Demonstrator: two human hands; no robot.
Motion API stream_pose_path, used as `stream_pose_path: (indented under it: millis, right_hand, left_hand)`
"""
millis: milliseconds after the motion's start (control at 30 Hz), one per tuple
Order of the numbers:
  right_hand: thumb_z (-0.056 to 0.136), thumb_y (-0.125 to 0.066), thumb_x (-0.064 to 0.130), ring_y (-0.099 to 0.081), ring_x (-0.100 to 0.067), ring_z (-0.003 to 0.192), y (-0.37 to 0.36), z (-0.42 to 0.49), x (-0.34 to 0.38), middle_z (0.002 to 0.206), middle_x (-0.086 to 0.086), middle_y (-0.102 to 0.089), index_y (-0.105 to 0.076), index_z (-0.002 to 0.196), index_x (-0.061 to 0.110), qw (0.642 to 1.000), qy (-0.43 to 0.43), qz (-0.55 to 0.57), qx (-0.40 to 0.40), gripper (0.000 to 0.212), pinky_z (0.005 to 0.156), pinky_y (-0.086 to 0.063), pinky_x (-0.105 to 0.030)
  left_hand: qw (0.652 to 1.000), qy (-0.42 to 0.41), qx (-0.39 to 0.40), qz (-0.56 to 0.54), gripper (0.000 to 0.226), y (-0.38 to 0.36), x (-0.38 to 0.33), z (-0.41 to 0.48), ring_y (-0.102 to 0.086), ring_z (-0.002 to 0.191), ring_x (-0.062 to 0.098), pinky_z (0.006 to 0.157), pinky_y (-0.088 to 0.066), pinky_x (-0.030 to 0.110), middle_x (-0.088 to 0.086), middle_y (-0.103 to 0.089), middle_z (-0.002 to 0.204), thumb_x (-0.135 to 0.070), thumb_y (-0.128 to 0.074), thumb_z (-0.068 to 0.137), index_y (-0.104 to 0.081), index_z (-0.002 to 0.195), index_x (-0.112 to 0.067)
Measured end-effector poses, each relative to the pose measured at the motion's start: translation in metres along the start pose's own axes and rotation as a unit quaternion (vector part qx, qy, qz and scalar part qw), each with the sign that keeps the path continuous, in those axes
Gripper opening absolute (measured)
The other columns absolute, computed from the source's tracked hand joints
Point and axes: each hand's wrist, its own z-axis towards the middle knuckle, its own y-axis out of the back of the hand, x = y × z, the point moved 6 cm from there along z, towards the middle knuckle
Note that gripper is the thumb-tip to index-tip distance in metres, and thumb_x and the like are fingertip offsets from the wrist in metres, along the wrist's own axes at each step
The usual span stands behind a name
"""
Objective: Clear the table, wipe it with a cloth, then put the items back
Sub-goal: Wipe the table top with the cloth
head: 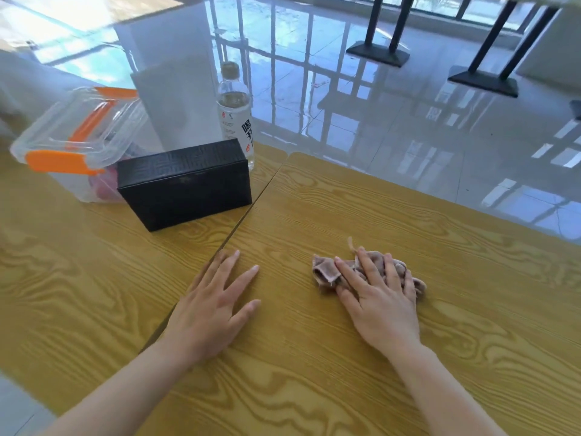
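My right hand (379, 297) presses flat, fingers straight, on a crumpled brownish cloth (327, 272) lying on the right wooden table (408, 221). My left hand (213, 306) rests flat with spread fingers on the same table, beside the seam between the two tables. On the left table (63, 262) stand a black box (185, 184), a clear plastic container with orange clips (75, 143) and, behind the box, a clear water bottle (235, 111).
A white upright panel (179, 99) stands behind the box and container. Beyond the table's far edge lies a glossy tiled floor (377, 105), with black table legs and bases (377, 51) further back.
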Motion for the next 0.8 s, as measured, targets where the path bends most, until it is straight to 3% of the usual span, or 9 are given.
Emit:
stream_pose_path:
  millis: [233, 433, 500, 633, 733, 800]
  right_hand:
    - [0.096, -0.014, 0.063, 0.017, -0.032, 0.147, -0.002, 0.078, 0.089, 0.163, 0.010, 0.005, -0.006, 0.145, 0.060, 0.999, 0.016, 0.028, 0.003, 0.049, 0.113, 0.013, -0.061]
    - [0.095, -0.009, 0.067, 0.020, -0.023, 0.147, -0.009, 0.003, 0.089, 0.161, 0.017, 0.008, 0.005, 0.140, 0.066, 0.986, 0.165, -0.007, -0.005, 0.047, 0.117, 0.009, -0.054]
    - [0.094, -0.009, 0.068, 0.021, -0.019, 0.147, -0.004, 0.007, 0.050, 0.160, 0.020, 0.012, 0.008, 0.137, 0.070, 0.990, 0.141, -0.015, 0.013, 0.046, 0.118, 0.009, -0.052]
    - [0.093, -0.010, 0.068, 0.015, -0.018, 0.148, 0.001, 0.013, -0.012, 0.161, 0.020, 0.007, 0.004, 0.136, 0.072, 1.000, 0.007, -0.012, 0.010, 0.045, 0.118, 0.006, -0.052]
    - [0.095, -0.011, 0.065, 0.014, -0.024, 0.148, -0.005, -0.009, 0.000, 0.162, 0.017, 0.006, 0.002, 0.140, 0.067, 0.999, -0.050, 0.010, -0.003, 0.047, 0.117, 0.005, -0.055]
    - [0.095, -0.014, 0.064, 0.012, -0.029, 0.149, -0.011, -0.034, 0.029, 0.162, 0.014, 0.005, 0.002, 0.142, 0.064, 1.000, -0.021, 0.007, -0.008, 0.049, 0.116, 0.005, -0.058]
  left_hand:
    - [0.998, 0.010, -0.028, 0.053, 0.072, -0.004, -0.001, -0.022, 0.025, 0.146, 0.012, 0.121, 0.005, 0.037, 0.000, 0.016, 0.163, -0.072, -0.010, 0.094, 0.003, 0.155, -0.036]
    - [0.999, 0.000, -0.021, 0.048, 0.073, -0.005, 0.002, -0.023, 0.020, 0.148, 0.013, 0.123, -0.001, 0.037, 0.002, 0.012, 0.164, -0.070, -0.013, 0.095, -0.006, 0.156, -0.030]
    - [0.999, -0.001, -0.020, 0.050, 0.072, -0.006, 0.003, -0.023, 0.021, 0.147, 0.012, 0.123, 0.001, 0.037, 0.001, 0.014, 0.164, -0.070, -0.013, 0.095, -0.001, 0.156, -0.032]
    - [0.998, 0.003, -0.023, 0.050, 0.073, -0.005, 0.004, -0.023, 0.021, 0.147, 0.013, 0.122, 0.002, 0.036, 0.002, 0.014, 0.164, -0.071, -0.011, 0.094, 0.000, 0.156, -0.032]
    - [0.998, 0.006, -0.029, 0.049, 0.074, -0.005, 0.002, -0.022, 0.018, 0.148, 0.015, 0.122, 0.001, 0.037, 0.004, 0.011, 0.164, -0.070, -0.012, 0.094, -0.002, 0.156, -0.031]
    - [0.998, 0.006, -0.026, 0.051, 0.075, -0.006, 0.001, -0.023, 0.016, 0.149, 0.016, 0.123, -0.001, 0.038, 0.006, 0.009, 0.164, -0.070, -0.014, 0.094, -0.004, 0.156, -0.029]
